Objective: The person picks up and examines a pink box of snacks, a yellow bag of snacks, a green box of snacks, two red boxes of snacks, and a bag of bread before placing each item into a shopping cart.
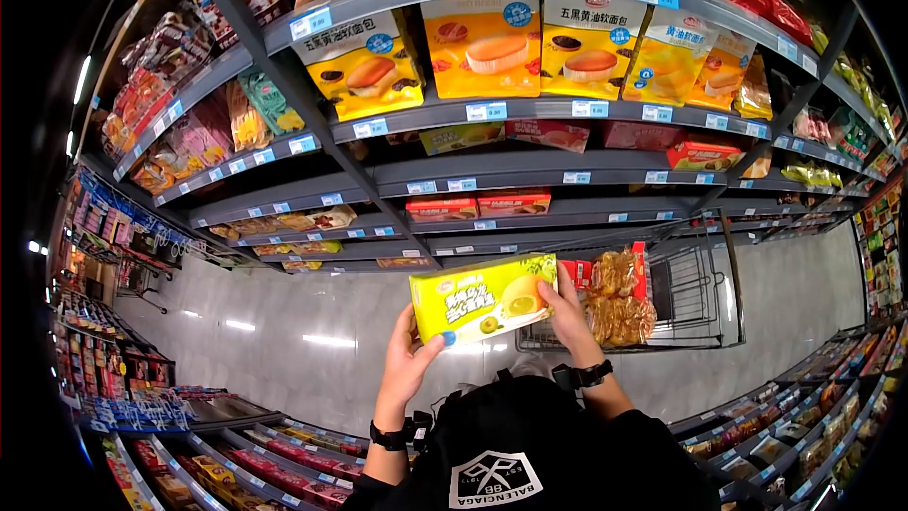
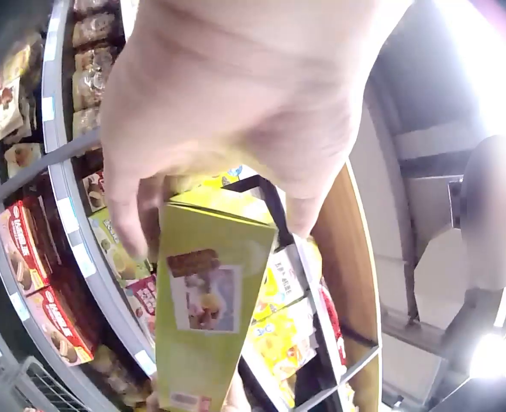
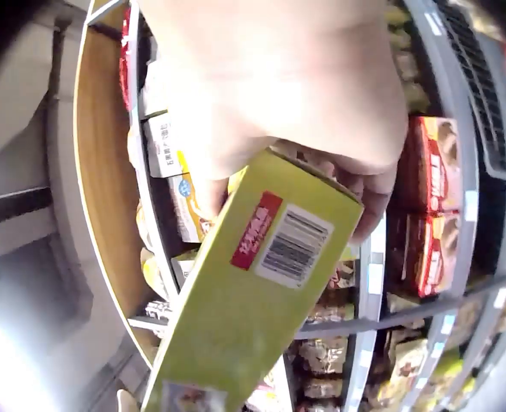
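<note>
Grey shelving (image 1: pixel 558 163) curves across the head view, yellow bread packs (image 1: pixel 486 49) upright on an upper level, red boxes (image 1: pixel 514 202) lower down. Wire cart (image 1: pixel 681 289) on the floor to the right, bagged baked goods (image 1: pixel 619 312) at its near left end. Green box (image 1: pixel 484 301) held in the air over the grey floor (image 1: pixel 284 322), in front of the shelves and just left of the baked goods. Its long axis runs left to right, right end tipped a little away from the body; broad printed face up toward the head camera, lettering right way up for the holder. Yellow-green face, paler along the near edge, round filled pastry pictured toward the right. Left hand (image 1: pixel 405 369) on the left end, right hand (image 1: pixel 570 320) on the right end; fingers of both bent round the ends, partly open by the box's depth, gripping it. Side panels plain green: small photo in left wrist view, red label (image 3: pixel 256 230) and barcode (image 3: pixel 295 245) in right. Blue spot (image 1: pixel 448 338) by the left thumb, possibly print; too small to be sure.
</note>
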The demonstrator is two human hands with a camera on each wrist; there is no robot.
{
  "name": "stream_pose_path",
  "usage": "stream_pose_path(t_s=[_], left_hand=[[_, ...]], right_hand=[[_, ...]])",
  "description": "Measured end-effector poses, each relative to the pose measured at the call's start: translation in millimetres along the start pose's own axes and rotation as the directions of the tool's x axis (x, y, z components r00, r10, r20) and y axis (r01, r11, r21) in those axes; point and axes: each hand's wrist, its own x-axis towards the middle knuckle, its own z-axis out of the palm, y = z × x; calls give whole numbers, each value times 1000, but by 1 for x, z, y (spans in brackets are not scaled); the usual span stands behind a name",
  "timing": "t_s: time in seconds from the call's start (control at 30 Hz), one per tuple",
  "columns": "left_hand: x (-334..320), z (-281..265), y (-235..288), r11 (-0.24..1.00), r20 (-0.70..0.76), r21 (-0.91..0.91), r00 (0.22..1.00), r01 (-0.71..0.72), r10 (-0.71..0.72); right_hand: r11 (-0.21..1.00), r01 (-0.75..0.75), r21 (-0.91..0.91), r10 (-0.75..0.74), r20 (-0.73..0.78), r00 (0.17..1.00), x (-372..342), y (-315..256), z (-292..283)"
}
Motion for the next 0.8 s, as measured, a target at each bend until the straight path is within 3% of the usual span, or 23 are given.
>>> stream_pose_path(t_s=[0.07, 0.13, 0.2, 0.27, 0.37, 0.53, 0.57, 0.67, 0.8], left_hand=[[12, 10, -5, 954, -40, 295, 998, 61, -52], [25, 22, -12, 945, -65, 326, 998, 40, -20], [39, 28, -13, 933, -35, 360, 999, -11, 25], [57, 28, -24, 932, -38, 359, 997, -49, 67], [91, 18, -41, 957, -7, 290, 1000, -4, 6], [190, -23, -62, 939, 11, 307, 987, -154, 158], [212, -31, -68, 940, -1, 300, 985, -165, 173], [281, -50, -83, 944, 12, 245, 974, -222, 226], [362, -69, -117, 944, 26, 245, 975, -222, 223]], right_hand=[[938, 252, -238, -199, 224, 954, 12, -16, -13], [943, 264, -202, -208, 259, 943, 19, -31, -20], [891, 366, -269, -258, 365, 895, 26, -41, -26], [881, 368, -298, -259, 346, 902, 33, -49, -28], [880, 293, -375, -203, 261, 944, 41, -49, -31], [782, 224, -582, -287, -17, 958, 47, -31, -51], [735, 271, -621, -376, -42, 926, 40, -36, -42], [740, 205, -640, -405, -181, 897, 23, -39, -41], [734, 178, -656, -510, -359, 782, -2, -32, -43]])
